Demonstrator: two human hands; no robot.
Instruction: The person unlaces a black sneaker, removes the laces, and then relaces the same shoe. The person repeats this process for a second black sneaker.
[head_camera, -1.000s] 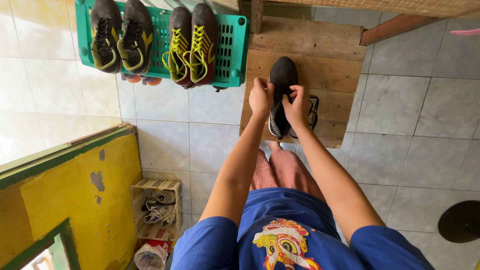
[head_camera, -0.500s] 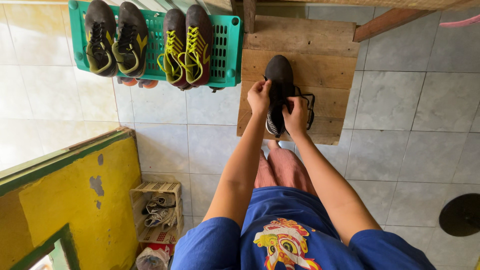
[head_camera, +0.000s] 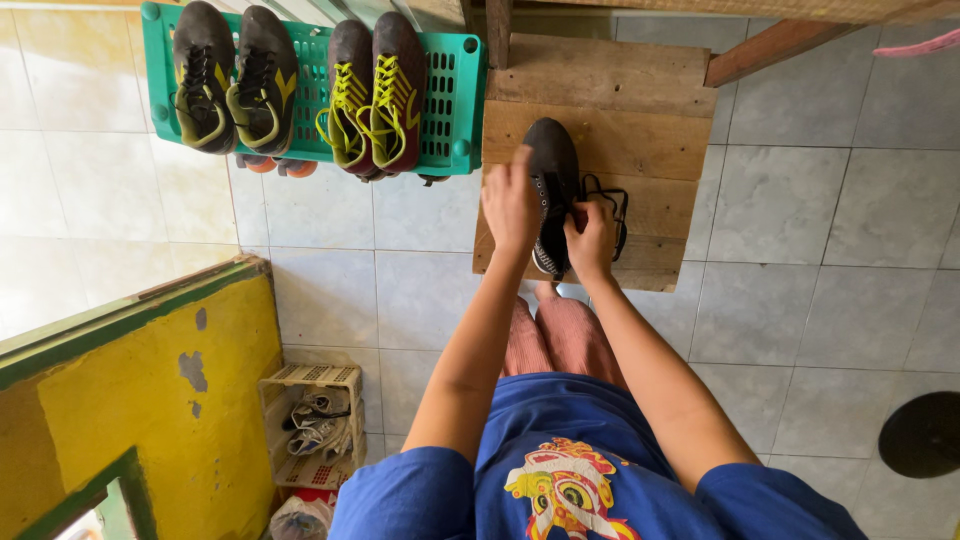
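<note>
A black shoe (head_camera: 554, 165) with a knit heel rests on a low wooden stool (head_camera: 640, 130), toe pointing away from me. My left hand (head_camera: 510, 205) lies against the shoe's left side, fingers spread over the upper. Pinched on the black laces (head_camera: 603, 195) at the shoe's right side is my right hand (head_camera: 591, 238). A loose loop of lace hangs to the right over the wood. Both forearms reach forward from my blue shirt, and the hands hide the shoe's middle.
A green plastic rack (head_camera: 455, 95) on the tiled floor holds two pairs of dark boots with yellow laces (head_camera: 370, 95). A yellow and green wall (head_camera: 150, 370) stands at the left, with a small crate of shoes (head_camera: 315, 420) beside it. A dark round object (head_camera: 920, 435) sits at the right edge.
My left hand has let go of the lace and slid up to lie flat along the shoe's left side. My right hand stays on the laces, slightly lower.
</note>
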